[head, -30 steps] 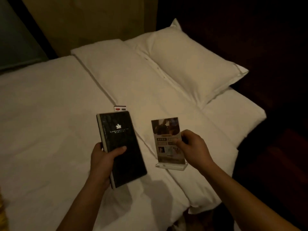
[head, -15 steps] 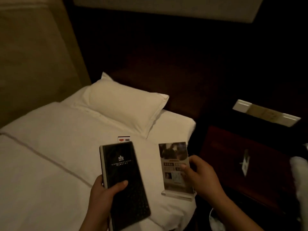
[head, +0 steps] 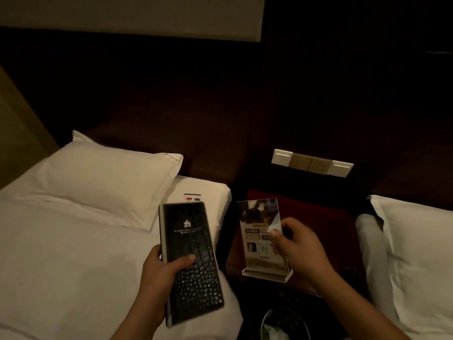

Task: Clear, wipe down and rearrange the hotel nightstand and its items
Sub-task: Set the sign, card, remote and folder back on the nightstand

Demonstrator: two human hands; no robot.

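Note:
My left hand (head: 160,273) grips a long black leather hotel folder (head: 190,256) with a white crest, held over the edge of the left bed (head: 61,253). My right hand (head: 297,246) pinches the right edge of a clear acrylic sign stand (head: 261,239) with a printed card, holding it upright above the dark red nightstand (head: 328,217) between the two beds. A small white card with a red and a blue mark (head: 192,197) lies on the left bed beyond the folder.
A pillow (head: 103,177) lies on the left bed, another pillow (head: 416,253) on the right bed. A switch and socket panel (head: 312,163) sits on the dark headboard wall above the nightstand. A round waste bin (head: 284,325) stands on the floor below.
The view has swung right from the left bed to the nightstand. My right hand has carried the sign stand off the bed to over the nightstand; the folder stays in my left hand.

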